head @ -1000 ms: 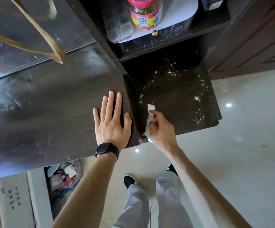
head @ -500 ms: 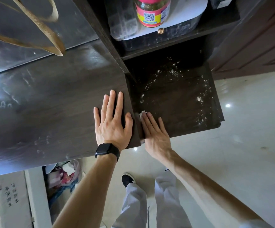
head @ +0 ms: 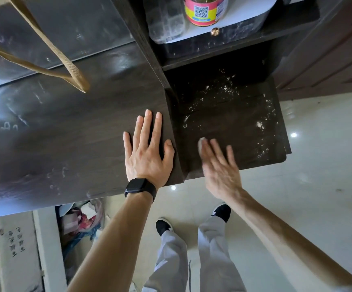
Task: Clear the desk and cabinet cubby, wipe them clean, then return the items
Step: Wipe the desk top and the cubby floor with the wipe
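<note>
1. The cabinet cubby is at the right of the desk; its dark wood floor lies lower than the desk top, and a vertical panel separates the two.
2. We see white powder scattered over the cubby floor, thicker at the back and along the right edge; the front left part is more clean.
3. Our right hand lies flat on the front part of the cubby floor, fingers spread and blurred; a small white bit, perhaps a tissue, shows under the fingertips, but we cannot tell if the hand pinches it or only presses it.
4. Our left hand rests flat on the desk just beside the panel, fingers straight and a little apart, holding nothing; a black watch is on the wrist.
5. The desk top is dark and shiny, with pale smears and dust marks; a tan strap hangs over its far part.
6. On the shelf above the cubby stands a jar with a pink and yellow label, beside a dusty clear box.
7. The floor is of pale glossy tiles with light reflections; under the desk a bin with papers is visible.
</note>
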The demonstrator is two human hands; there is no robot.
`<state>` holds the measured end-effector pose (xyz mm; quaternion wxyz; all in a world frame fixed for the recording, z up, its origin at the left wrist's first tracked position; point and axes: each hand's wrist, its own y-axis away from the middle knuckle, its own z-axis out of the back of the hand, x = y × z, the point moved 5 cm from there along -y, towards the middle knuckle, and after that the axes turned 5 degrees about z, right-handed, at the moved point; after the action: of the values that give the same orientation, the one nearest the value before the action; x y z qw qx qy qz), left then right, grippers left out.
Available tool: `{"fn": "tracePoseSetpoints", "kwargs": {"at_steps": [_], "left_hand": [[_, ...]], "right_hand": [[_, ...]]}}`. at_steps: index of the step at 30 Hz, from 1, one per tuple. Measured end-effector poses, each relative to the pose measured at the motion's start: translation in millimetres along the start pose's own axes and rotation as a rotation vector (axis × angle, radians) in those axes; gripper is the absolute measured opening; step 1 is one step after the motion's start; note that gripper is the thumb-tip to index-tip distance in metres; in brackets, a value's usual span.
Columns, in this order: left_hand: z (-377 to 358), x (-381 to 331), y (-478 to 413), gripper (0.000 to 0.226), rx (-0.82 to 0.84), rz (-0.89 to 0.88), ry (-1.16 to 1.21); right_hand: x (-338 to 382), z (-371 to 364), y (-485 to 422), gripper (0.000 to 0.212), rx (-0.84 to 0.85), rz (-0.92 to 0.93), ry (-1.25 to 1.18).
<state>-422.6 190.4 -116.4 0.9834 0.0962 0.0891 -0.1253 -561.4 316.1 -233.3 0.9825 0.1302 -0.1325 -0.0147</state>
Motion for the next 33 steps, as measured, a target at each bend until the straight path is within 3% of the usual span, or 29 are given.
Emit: {"fn": "tracePoseSetpoints", "kwargs": {"at_steps": [2,7,15,21,27,29,33], "left_hand": [[-0.4,0.3,0.3,0.063,-0.013,0.002,0.003],[0.1,-0.6,0.0,0.063,-0.018,0.003,-0.001],[0.8,-0.8,-1.9,0.062,-0.004,-0.004,-0.008],[0.3,-1.6,0.0,0.063,-0.018,-0.005,-0.003],[1.3,-0.5,-0.1,0.062,-0.017,-0.004,-0.009],[2.4,-0.7,-2.5,0.062,-0.028,-0.009,-0.009],[1.4,-1.2,1.2,0.062,-0.039,-0.012,-0.002]], "right_hand": [[21.2,-2.4,-23.1,0.08,0.004,0.113,0.004],[7.1,6.2,-74.1,0.078,0.058,0.156,0.16],[-32.6,4.2,20.7,0.068,-0.05,-0.128,0.105],[16.8,-11.4,-13.1,0.067,-0.011,0.063,0.045],[-51.1,-5.6,21.0,0.068,-0.009,-0.235,0.11],[-48.8,-3.2,21.0,0.07,-0.004,-0.172,0.106],[-9.1,-9.5,-13.0,0.068,0.028,0.129,0.091]]}}
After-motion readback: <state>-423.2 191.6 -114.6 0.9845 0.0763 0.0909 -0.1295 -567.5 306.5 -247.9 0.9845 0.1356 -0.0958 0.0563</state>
